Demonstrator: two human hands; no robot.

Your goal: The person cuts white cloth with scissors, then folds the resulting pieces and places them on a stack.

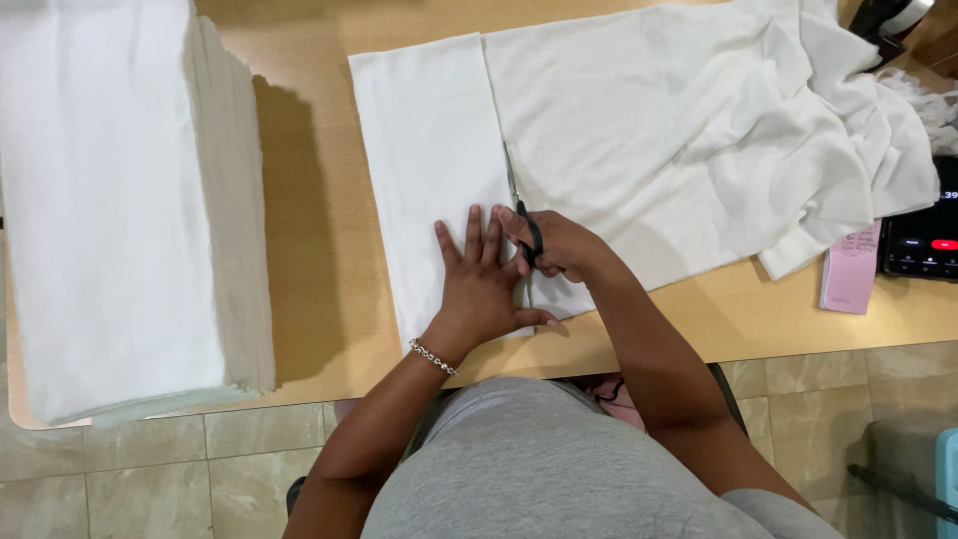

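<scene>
A white cloth [689,130] lies spread on a wooden table [319,230]. My right hand [559,245] grips black-handled scissors [519,205] whose blades point away from me along a cut line in the cloth. To the left of that line lies a narrow white strip [429,140]. My left hand [479,279] is pressed flat, fingers spread, on the near end of the strip, right beside the scissors. A beaded bracelet [432,356] is on my left wrist.
A tall stack of folded white cloths [120,200] fills the table's left side. At the right edge stand a black device with a display [923,240] and a pink paper slip [851,268]. Bunched cloth [878,110] piles at the far right. Tiled floor lies below.
</scene>
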